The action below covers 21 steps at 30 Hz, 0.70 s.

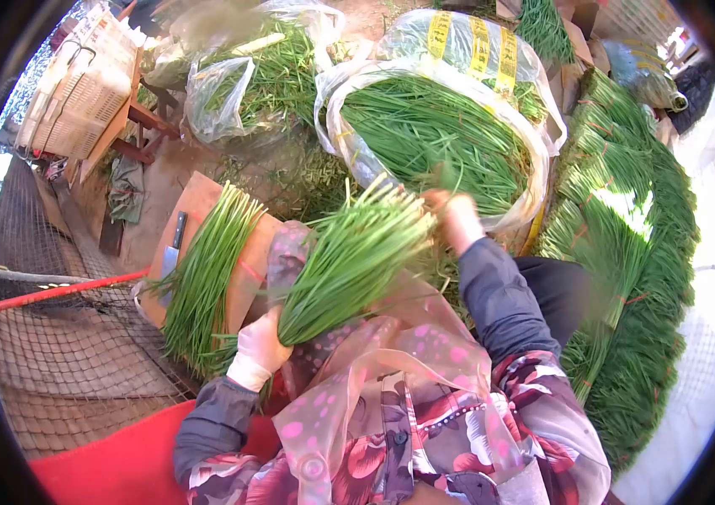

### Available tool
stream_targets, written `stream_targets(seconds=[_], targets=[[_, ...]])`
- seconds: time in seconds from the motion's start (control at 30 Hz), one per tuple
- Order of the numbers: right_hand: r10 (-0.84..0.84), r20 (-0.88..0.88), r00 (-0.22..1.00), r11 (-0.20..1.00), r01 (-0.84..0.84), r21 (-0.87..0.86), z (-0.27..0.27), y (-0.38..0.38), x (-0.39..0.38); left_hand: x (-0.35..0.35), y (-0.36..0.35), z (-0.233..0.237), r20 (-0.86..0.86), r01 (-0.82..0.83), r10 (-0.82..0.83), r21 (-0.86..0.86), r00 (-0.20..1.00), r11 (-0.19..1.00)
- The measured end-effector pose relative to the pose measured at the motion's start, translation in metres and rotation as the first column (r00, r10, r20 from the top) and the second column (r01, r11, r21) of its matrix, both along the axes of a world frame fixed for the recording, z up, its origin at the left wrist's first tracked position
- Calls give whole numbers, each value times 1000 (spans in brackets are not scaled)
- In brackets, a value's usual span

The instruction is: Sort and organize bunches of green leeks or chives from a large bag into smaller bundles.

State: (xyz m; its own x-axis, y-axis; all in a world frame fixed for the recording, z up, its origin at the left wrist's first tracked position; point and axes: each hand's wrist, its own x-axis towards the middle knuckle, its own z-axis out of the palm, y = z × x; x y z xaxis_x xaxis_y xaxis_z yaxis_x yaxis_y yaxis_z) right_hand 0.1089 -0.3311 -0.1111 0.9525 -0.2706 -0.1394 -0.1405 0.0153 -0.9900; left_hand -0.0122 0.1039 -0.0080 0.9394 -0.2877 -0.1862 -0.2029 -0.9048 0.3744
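Observation:
My left hand (262, 343) is closed around the leafy lower end of a loose bunch of garlic chives (349, 261), held tilted over my lap. The pale stem ends fan out toward the upper right. Beside those ends is my right hand (457, 219), its fingers smeared by motion, and I cannot make out whether it holds anything. To the left, a second pile of garlic chives (214, 269) lies on a brown board (193, 198). A knife (174, 244) with a dark handle rests at that board's left edge, its blade partly under the leaves.
A big open plastic bag (534, 164) full of garlic chives stands ahead. Stacked tied bundles (610, 227) line the right side. Another clear bag (214, 97) holds greens and trimmings. White crates (71, 93) stand at upper left, and a red pole (63, 292) crosses the netting.

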Motion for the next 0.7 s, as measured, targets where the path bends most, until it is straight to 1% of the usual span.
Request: stream_targets(seconds=[0.03,0.07,0.1,0.13,0.17,0.2,0.23,0.3,0.33,0.37,0.4,0.43,0.47,0.5,0.53,0.57,0.6,0.63,0.67,0.7], targets=[[-48,-286,957,931,147,334,6,-42,1,-3,6,-1,19,-3,3,12,1000,1000],[149,-300,942,957,-61,285,25,-41,5,-4,5,-2,69,25,-23,-21,997,999],[337,-335,880,934,-268,236,45,-36,2,-6,3,-4,49,20,-19,-28,999,999],[479,-209,853,878,-462,128,60,-14,-1,-1,0,-6,97,60,-59,-5,993,998],[618,-92,781,784,-620,1,69,13,-4,2,-1,-7,145,102,-105,27,984,994],[681,-74,729,721,-685,-110,75,23,-1,4,-2,-5,189,153,-156,29,970,988],[748,-208,630,632,-772,-67,70,31,8,4,-3,-4,190,152,-155,30,970,988],[786,-1,618,613,-779,128,17,43,21,1,-2,0,131,194,-213,141,968,971],[789,-4,614,609,-781,137,10,51,17,-2,-2,0,122,191,-208,143,970,971],[695,-26,718,590,-550,591,3,59,11,-3,-3,-1,146,196,-220,162,965,967],[605,-115,788,409,-182,894,-2,63,6,-3,-3,-1,170,202,-232,178,958,963],[609,-122,784,409,-178,895,1,62,4,-3,-4,0,163,198,-227,175,960,964],[453,-267,851,613,-79,786,7,59,3,-2,-5,2,183,224,-259,190,948,956],[263,-373,890,772,38,634,9,54,2,-3,-5,3,203,250,-292,207,935,946],[267,-253,930,963,-270,24,-2,31,2,-4,-3,2,160,252,-299,260,941,932],[348,-148,926,692,-360,-626,-15,-4,4,-5,-1,1,160,251,-298,262,941,932],[163,-281,946,889,-265,-373,-6,-41,6,-7,1,0,198,244,-292,236,936,941],[19,-451,893,990,-79,-116,15,-65,7,-9,2,0,235,237,-284,209,930,949],[20,-460,888,990,-82,-116,40,-54,-3,-10,1,0,226,238,-282,205,932,949],[260,-440,859,960,-280,20,71,-27,-20,-8,-3,2,223,248,-301,237,927,939]])
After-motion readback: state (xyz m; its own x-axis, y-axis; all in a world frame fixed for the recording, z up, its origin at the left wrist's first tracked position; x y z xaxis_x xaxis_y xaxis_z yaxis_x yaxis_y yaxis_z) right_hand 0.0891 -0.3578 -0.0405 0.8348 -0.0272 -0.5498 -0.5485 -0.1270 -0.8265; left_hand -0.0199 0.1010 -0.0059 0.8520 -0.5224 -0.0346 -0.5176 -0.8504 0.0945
